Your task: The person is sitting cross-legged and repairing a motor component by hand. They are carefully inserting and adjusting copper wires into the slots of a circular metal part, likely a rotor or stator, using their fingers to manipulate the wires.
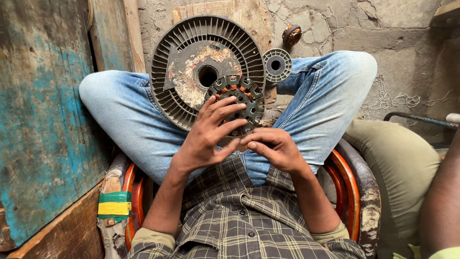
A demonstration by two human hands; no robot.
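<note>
Holding a round motor stator (238, 103) with spread left hand (208, 136) fingers, right hand (273, 146) curled beside it, fingertips touching its lower edge.

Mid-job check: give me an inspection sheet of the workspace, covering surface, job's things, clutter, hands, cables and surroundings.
Surface: lap in blue jeans, legs crossed on a worn seat with an orange rim.
Job's things: dark stator with copper windings, held over the lap.
Clutter: big finned round housing behind the stator; small grey spool; small copper-wound part on the floor.
Hands: left hand spread on the stator's face; right hand pinching at its lower edge.
Cables: loose wire strands on the floor.
Surroundings: cracked concrete floor; blue-painted board; another person's leg at right.
</note>
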